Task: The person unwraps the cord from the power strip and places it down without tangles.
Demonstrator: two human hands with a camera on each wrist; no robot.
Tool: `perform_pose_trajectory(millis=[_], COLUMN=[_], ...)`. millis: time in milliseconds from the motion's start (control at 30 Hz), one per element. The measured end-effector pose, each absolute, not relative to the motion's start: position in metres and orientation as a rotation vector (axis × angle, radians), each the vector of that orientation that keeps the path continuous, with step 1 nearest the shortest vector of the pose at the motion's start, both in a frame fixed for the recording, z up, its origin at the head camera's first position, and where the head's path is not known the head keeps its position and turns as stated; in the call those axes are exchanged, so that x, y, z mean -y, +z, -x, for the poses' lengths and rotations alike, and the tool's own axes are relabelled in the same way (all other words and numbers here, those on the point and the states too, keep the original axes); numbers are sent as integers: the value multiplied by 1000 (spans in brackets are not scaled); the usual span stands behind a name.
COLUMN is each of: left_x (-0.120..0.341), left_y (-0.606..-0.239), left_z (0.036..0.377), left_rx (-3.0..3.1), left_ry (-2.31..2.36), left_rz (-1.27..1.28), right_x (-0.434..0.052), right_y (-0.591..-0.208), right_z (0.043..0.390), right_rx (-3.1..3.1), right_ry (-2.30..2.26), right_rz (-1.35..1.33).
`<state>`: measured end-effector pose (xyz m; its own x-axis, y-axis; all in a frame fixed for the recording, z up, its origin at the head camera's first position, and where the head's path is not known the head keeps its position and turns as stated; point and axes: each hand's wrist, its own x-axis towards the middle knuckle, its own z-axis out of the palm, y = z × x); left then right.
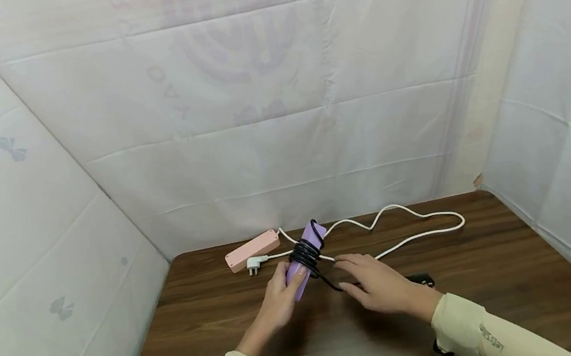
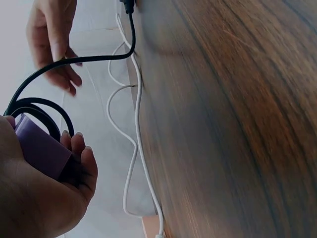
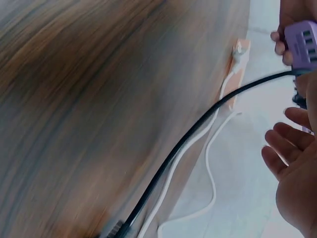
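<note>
A makeshift recording booth: white sheeting [image 1: 269, 143] walls in a wooden table [image 1: 502, 268].

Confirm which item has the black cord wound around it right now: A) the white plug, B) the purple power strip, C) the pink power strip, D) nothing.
B: the black cord coils around the purple power strip gripped by the left hand.

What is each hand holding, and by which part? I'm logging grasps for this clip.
The left hand grips the purple power strip by its lower end. The right hand holds nothing, fingers straight beside the black cord.
</note>
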<state>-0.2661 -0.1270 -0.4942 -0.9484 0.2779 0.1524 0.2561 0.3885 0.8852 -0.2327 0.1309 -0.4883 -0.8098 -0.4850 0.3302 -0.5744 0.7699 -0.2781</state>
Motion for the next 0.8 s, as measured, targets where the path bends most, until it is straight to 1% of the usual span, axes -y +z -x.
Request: perform_pose_trajectory(millis=[100,267,367,533,800], left_x=[123,120,122,126,131], left_y=[-492,-491,-493,-495,-496], left_z=[266,266,267,266,266], left_rx=[-2599,-2618,-2630,-2625,-2619], left_ry=[1661,1666,1655,1636,1504], left_rz=[-512,-499,-471,-461,-603], right_x=[-124,-120,-118,-115,-117], right_y=[-489,-490,-490,-488,-481], right_z=[235,237,235,232,234], right_rx=[2744,2744,2703,2582,2356], right_ry=[625,935,1041,925,707], right_rz=[-868,-908,-955,-1011,-899])
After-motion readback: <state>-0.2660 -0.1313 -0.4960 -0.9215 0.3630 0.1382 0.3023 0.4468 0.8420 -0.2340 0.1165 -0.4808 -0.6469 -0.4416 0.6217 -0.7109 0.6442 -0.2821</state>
